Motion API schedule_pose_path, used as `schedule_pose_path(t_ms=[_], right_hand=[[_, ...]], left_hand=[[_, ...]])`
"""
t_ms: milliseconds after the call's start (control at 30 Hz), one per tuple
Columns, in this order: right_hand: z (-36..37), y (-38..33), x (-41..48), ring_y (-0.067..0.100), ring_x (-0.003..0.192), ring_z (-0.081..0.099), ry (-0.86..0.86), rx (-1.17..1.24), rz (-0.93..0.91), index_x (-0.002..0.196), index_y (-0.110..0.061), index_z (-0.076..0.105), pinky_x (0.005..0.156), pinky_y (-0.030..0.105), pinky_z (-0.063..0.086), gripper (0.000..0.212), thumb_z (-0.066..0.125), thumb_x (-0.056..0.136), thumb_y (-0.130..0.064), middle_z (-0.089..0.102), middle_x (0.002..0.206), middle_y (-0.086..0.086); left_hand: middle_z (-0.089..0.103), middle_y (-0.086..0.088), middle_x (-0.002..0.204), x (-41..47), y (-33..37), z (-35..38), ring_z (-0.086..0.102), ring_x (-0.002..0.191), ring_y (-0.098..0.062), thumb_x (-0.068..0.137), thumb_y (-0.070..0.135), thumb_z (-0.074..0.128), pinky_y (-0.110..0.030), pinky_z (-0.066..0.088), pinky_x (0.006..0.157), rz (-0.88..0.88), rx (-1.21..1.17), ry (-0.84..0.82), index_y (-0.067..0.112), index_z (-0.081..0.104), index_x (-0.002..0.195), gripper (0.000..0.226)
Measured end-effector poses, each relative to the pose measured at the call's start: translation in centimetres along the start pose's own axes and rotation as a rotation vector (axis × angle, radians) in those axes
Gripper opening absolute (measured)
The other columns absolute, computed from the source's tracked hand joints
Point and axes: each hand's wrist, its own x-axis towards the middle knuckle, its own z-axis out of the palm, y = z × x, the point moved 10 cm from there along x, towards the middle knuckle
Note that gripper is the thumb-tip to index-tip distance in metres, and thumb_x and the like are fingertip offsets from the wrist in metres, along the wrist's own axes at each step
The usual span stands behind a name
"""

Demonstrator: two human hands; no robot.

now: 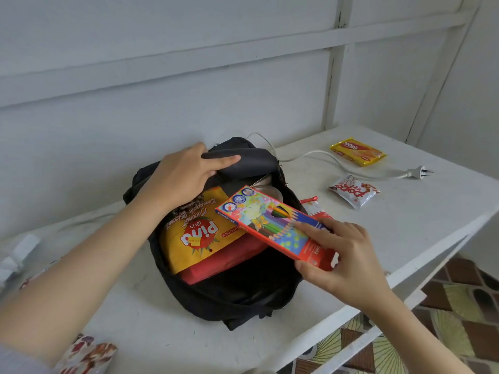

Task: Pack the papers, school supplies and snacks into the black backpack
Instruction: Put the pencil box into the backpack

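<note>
While your left hand (pixel 189 176) grips the backpack (pixel 237 292) open, your right hand (pixel 343 255) pinches the pencil box (pixel 275 228) by its end; likely light, stiff: grip its edges

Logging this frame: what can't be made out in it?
Head view only:
- Lower contents of the backpack: covered by the biscuit pack and a red item.
- Red-and-white packet beside it: mostly behind the pencil box and right hand.
- White object at the left edge: blurred, cut off.
</note>
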Motion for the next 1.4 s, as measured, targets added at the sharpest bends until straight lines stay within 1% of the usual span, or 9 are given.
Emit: schedule_pose_path(t_ms=[133, 267, 500, 733, 900, 1100, 1200, 1300, 1400], right_hand=[[0.9, -1.7, 2.5, 0.025, 0.101, 0.056, 0.034, -0.16, 0.039, 0.116, -0.037, 0.065, 0.088, 0.039, 0.035, 0.062, 0.047, 0.066, -0.07, 0.063, 0.115, 0.007], [2.9, -3.3, 5.5, 0.025, 0.114, 0.046, -0.067, -0.293, 0.112, 0.129, -0.041, 0.051, 0.099, 0.04, 0.029, 0.075, 0.03, 0.067, -0.077, 0.054, 0.127, 0.007], [7.1, -3.5, 7.9, 0.034, 0.131, 0.032, -0.085, -0.404, 0.133, 0.138, -0.03, 0.042, 0.106, 0.047, 0.025, 0.068, 0.034, 0.083, -0.069, 0.032, 0.147, 0.016], [6.5, -5.1, 4.8, 0.022, 0.14, 0.026, -0.108, -0.209, -0.102, 0.138, -0.024, 0.041, 0.115, 0.043, 0.007, 0.068, 0.02, 0.087, -0.065, 0.038, 0.148, 0.003], [8.6, -5.8, 4.1, 0.012, 0.145, -0.003, -0.283, -0.231, -0.225, 0.15, -0.025, 0.015, 0.114, 0.04, -0.016, 0.079, 0.003, 0.085, -0.068, 0.012, 0.158, -0.003], [9.6, -6.7, 6.5, 0.02, 0.145, 0.012, -0.284, -0.242, -0.284, 0.148, -0.019, 0.025, 0.115, 0.035, -0.007, 0.085, -0.002, 0.084, -0.068, 0.024, 0.155, 0.003], [9.6, -6.2, 6.9, 0.025, 0.145, 0.013, -0.269, -0.231, -0.271, 0.145, -0.023, 0.032, 0.117, 0.039, -0.001, 0.075, 0.015, 0.087, -0.067, 0.022, 0.156, 0.008], [8.8, -4.6, 7.1, 0.036, 0.144, 0.01, -0.166, -0.291, -0.124, 0.142, -0.036, 0.034, 0.115, 0.046, 0.007, 0.063, 0.035, 0.085, -0.063, 0.011, 0.157, 0.017], [8.7, -3.8, 6.8, 0.038, 0.141, 0.015, -0.176, -0.269, 0.043, 0.142, -0.04, 0.032, 0.113, 0.048, 0.017, 0.065, 0.034, 0.082, -0.068, 0.009, 0.156, 0.017]], left_hand=[[0.037, 0.003, 0.09, 0.2, -0.5, 0.5, 0.039, 0.077, -0.012, 0.096, 0.023, 0.047, -0.028, 0.03, 0.062, -0.012, -0.081, -0.077, 0.053, 0.034, 0.132, 0.049], [0.038, 0.004, 0.094, 0.2, -0.6, 0.3, 0.041, 0.078, -0.012, 0.096, 0.024, 0.047, -0.026, 0.032, 0.063, -0.017, -0.106, -0.098, 0.052, 0.036, 0.132, 0.047], [0.039, 0.002, 0.098, -0.4, -0.2, 0.0, 0.042, 0.083, -0.012, 0.095, 0.024, 0.048, -0.026, 0.035, 0.064, -0.031, -0.099, -0.078, 0.049, 0.038, 0.133, 0.047], [0.037, 0.004, 0.097, -0.6, -0.5, 0.3, 0.041, 0.083, -0.01, 0.095, 0.024, 0.05, -0.025, 0.034, 0.065, -0.043, -0.121, -0.072, 0.05, 0.036, 0.133, 0.049], [0.036, 0.004, 0.096, -0.6, -0.4, 0.4, 0.04, 0.081, -0.008, 0.095, 0.025, 0.05, -0.024, 0.035, 0.064, -0.043, -0.125, -0.076, 0.051, 0.034, 0.133, 0.049], [0.034, 0.005, 0.097, -0.9, -0.2, 0.3, 0.037, 0.081, -0.008, 0.095, 0.023, 0.05, -0.023, 0.034, 0.065, -0.035, -0.12, -0.071, 0.051, 0.034, 0.134, 0.051], [0.035, 0.004, 0.097, -0.9, -0.3, 0.3, 0.038, 0.081, -0.009, 0.095, 0.022, 0.051, -0.024, 0.034, 0.064, -0.034, -0.117, -0.065, 0.05, 0.035, 0.134, 0.051], [0.034, 0.004, 0.096, -0.9, -0.2, 0.1, 0.037, 0.08, -0.01, 0.095, 0.021, 0.051, -0.024, 0.033, 0.063, -0.034, -0.113, -0.055, 0.049, 0.038, 0.134, 0.049], [0.034, 0.004, 0.097, -1.1, -0.1, 0.0, 0.036, 0.08, -0.009, 0.095, 0.021, 0.051, -0.023, 0.03, 0.062, -0.03, -0.105, -0.05, 0.047, 0.039, 0.134, 0.048]])
